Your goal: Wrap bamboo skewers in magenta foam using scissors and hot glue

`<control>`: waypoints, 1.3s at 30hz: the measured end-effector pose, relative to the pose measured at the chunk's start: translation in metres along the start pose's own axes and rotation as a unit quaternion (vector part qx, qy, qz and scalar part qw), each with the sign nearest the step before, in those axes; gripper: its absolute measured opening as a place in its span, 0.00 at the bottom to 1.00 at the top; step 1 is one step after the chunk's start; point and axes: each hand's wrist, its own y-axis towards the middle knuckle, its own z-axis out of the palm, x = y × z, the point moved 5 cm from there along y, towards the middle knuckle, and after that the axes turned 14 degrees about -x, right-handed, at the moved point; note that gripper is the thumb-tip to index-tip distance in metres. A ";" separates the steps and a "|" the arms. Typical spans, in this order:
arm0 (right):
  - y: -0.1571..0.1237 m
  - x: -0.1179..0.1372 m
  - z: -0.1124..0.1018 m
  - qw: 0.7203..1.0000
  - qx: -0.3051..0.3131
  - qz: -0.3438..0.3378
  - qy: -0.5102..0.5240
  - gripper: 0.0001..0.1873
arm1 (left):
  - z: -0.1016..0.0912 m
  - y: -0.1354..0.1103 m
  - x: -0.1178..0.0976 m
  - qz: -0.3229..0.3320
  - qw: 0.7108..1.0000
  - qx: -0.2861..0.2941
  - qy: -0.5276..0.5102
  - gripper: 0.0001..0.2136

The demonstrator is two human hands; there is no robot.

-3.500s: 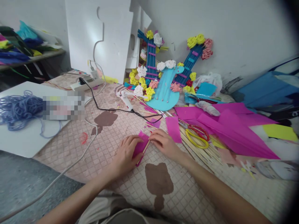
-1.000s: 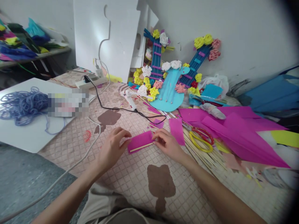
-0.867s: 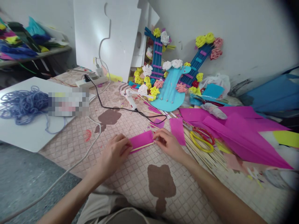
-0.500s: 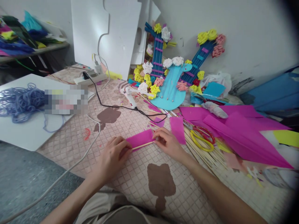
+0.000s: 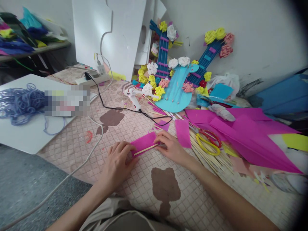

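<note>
A magenta paper strip (image 5: 143,141) lies slantwise on the tabletop between my hands. Along its near edge rests a thin wooden stick (image 5: 146,149). My left hand (image 5: 121,159) grips the strip's left end, thumb and curled fingers at its corner, close to the stick's tip. At the opposite end, my right hand (image 5: 171,147) pinches the strip and the stick's right end between thumb and fingers. Just beyond my right hand lies a separate magenta paper piece (image 5: 183,133).
Scissors (image 5: 208,144) lie on a bundle of sticks (image 5: 209,160) at right, beside large magenta sheets (image 5: 243,131). A white glue gun (image 5: 132,98) with a black cord stands behind the strip. Flower-trimmed blue guitar shapes (image 5: 175,91) lean at the back. Blue yarn (image 5: 21,104) is at left.
The stick has shifted slightly inward, with a magenta edge now showing below it. My left fingers have moved off the stick's end, and my right hand has shifted slightly left.
</note>
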 end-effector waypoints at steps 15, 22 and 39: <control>0.002 0.002 0.003 0.999 0.014 -0.018 -0.030 0.05 | 0.000 0.006 -0.004 0.004 1.000 -0.007 0.025 0.04; 0.004 0.008 0.008 0.997 0.016 -0.065 -0.047 0.02 | -0.001 0.007 -0.005 -0.005 1.000 -0.005 0.028 0.03; 0.006 0.009 0.012 0.993 0.034 -0.085 -0.079 0.06 | 0.004 0.013 -0.010 0.009 1.000 -0.001 0.017 0.05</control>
